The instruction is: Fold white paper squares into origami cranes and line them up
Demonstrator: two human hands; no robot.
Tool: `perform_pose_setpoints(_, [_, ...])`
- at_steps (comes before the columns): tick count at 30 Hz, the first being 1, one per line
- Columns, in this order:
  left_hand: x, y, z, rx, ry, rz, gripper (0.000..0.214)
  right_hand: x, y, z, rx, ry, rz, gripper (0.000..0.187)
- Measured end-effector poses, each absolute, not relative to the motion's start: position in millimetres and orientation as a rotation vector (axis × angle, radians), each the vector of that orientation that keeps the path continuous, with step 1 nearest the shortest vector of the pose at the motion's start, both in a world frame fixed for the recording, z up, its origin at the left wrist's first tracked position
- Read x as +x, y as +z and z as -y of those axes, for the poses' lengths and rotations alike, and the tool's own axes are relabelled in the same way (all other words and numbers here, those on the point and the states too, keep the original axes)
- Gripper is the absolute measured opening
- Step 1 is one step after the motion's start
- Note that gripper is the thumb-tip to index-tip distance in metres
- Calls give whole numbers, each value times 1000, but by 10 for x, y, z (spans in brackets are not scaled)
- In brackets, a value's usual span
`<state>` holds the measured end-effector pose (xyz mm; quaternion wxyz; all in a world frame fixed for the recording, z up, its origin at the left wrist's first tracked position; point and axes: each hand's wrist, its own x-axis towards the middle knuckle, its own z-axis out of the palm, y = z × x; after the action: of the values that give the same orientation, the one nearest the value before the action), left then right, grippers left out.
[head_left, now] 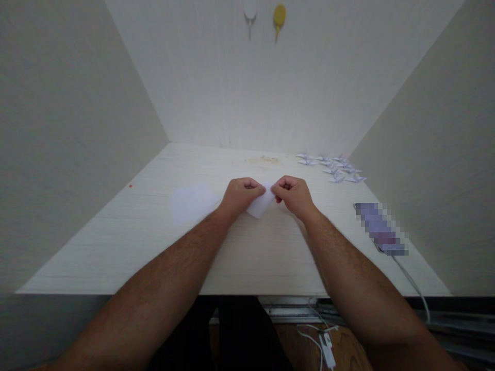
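Observation:
Between my two hands is a small piece of white paper (260, 207), tilted, its lower corner pointing toward me. My left hand (244, 191) pinches its left upper side between thumb and curled fingers. On the other side my right hand (293, 191) pinches the paper's upper right edge in the same way. The fingertips of both hands nearly meet, and part of the paper behind them is hidden. Left of my left forearm lie white paper sheets (192, 202), flat on the white table (263, 263).
Several folded white paper cranes (335, 166) stand at the back right. A phone-like device (379, 228), its screen blurred, lies at the right with a cable (412, 283) running off the edge. Walls enclose three sides. Two hooks, one yellow (279, 16), hang on the back wall.

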<state>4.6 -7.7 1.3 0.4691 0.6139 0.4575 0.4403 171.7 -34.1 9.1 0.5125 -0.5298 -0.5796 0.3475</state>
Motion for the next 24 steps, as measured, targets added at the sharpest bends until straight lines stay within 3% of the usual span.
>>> perform_pose_setpoints(24, [48, 8, 72, 1489, 1062, -1132, 16, 1723, 72, 335, -1298, 846, 1401, 17])
